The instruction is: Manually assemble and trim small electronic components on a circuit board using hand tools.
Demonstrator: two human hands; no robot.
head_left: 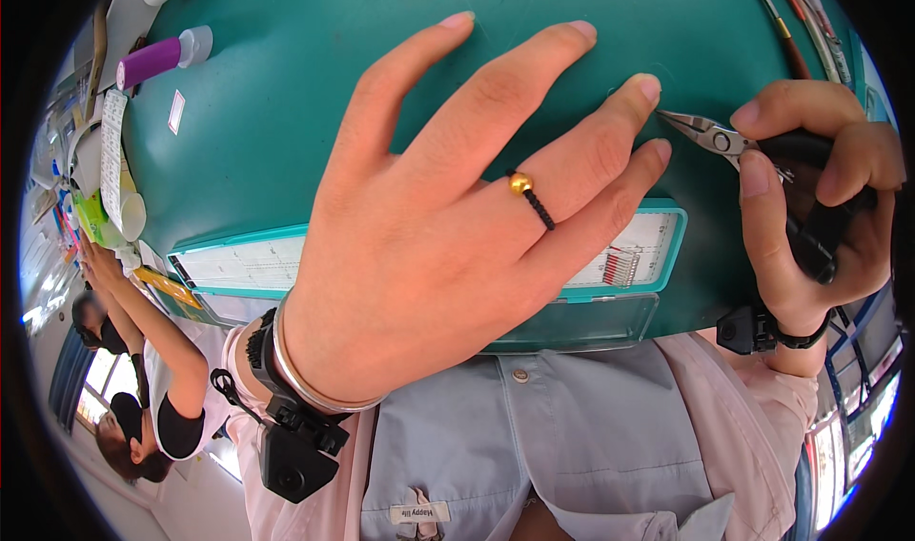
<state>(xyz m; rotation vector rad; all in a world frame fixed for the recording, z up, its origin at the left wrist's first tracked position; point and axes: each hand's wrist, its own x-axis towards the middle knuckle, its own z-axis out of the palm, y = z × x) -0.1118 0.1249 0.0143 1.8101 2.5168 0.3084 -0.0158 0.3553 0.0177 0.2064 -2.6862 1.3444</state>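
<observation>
Head view: at the far left edge of the green mat (286,93) lies a purple tube (157,60) with a pale cap, and just nearer sits a small white label (176,112). Beyond the mat's left edge a co-worker's arm (152,336) reaches up toward a heap of paper strips (112,160). Along the near edge of the mat runs a teal-framed ruler plate (243,260), mostly hidden under the left hand (429,245). That hand is spread open, palm down, fingers fanned toward the far edge, with a black cord ring with a gold bead (522,186) on one finger and a silver bangle (305,369) at the wrist. Its fingertips almost meet the tip of the pliers (705,133). The right hand (820,207), near the right edge, is closed around the pliers' black handles, jaws pointing left. Coloured wires (796,26) lie at the far right corner.
</observation>
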